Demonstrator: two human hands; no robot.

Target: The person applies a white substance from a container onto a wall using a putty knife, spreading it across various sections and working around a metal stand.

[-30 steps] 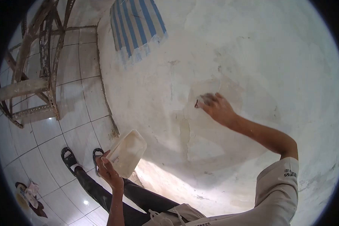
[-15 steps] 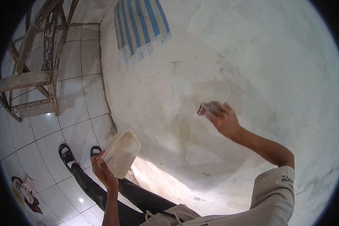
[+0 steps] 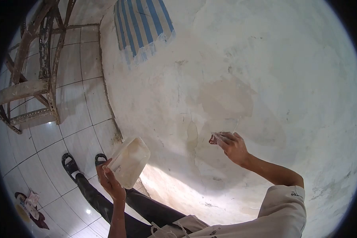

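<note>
My left hand (image 3: 112, 183) grips the near rim of a whitish rectangular plastic tub (image 3: 134, 160), thumb over the edge, low beside the wall. Pale residue coats the inside of the tub. Over at the wall (image 3: 281, 79), my right hand (image 3: 235, 148) is closed around a small tool with a reddish-brown end (image 3: 213, 139), mostly covered by the fingers, so I cannot tell its kind. White smears mark those fingers. Just above this hand is a damp-looking beige patch (image 3: 226, 98). A narrower patch (image 3: 192, 135) lies to its left.
A blue-and-white striped piece (image 3: 144, 25) is on the wall at the upper left. On the tiled floor (image 3: 73, 101) stands a spattered wooden frame (image 3: 47, 59). Crumpled cloth or wrapping (image 3: 31, 206) lies at lower left. My sandalled feet (image 3: 70, 164) are near the wall's base.
My right hand has moved down the wall with the small tool, uncovering the beige patch. My left hand and the tub stay nearly in place. The view has shifted slightly.
</note>
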